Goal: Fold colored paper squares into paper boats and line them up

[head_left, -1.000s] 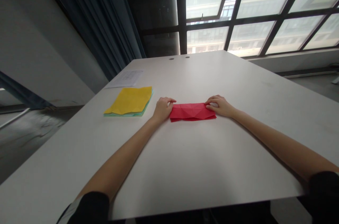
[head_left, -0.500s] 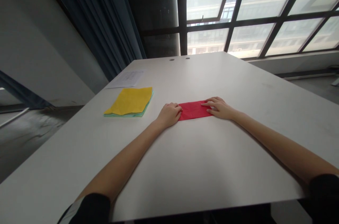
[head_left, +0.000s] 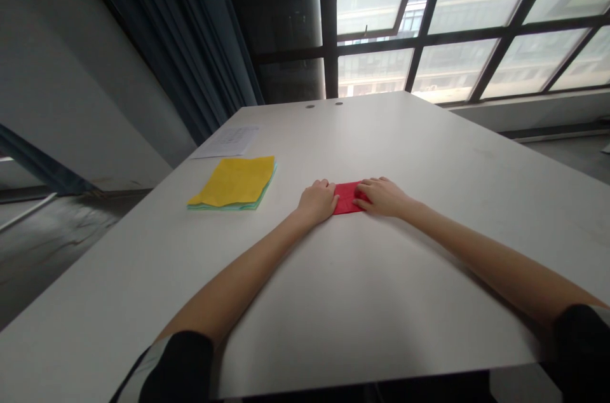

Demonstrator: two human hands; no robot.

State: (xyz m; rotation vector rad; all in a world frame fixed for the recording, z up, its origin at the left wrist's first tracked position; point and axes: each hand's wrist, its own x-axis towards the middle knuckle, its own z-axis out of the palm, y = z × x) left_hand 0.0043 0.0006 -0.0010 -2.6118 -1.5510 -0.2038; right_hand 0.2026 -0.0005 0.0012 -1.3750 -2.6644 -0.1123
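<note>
A red folded sheet (head_left: 347, 198), paper or thin cloth, lies flat on the white table with faint creases across it. My left hand (head_left: 319, 201) rests at its left edge, fingers curled over and pressed onto it. At the opposite end, my right hand (head_left: 381, 196) has its fingers bent over the right edge, thumb near the front corner. Both hands cover the sheet's ends, so only its middle shows. To the left lies a stack of square sheets (head_left: 238, 182), yellow on top with light green beneath.
A printed white paper (head_left: 226, 142) lies behind the stack, near the left edge of the white table (head_left: 305, 301). Two round grommets sit at the table's far end. Beyond are a dark blue curtain (head_left: 190, 28) and framed windows (head_left: 376, 72).
My hands have come closer together. My left hand moved right and my right hand moved left with its fingers more bent. Less of the red sheet shows between them.
</note>
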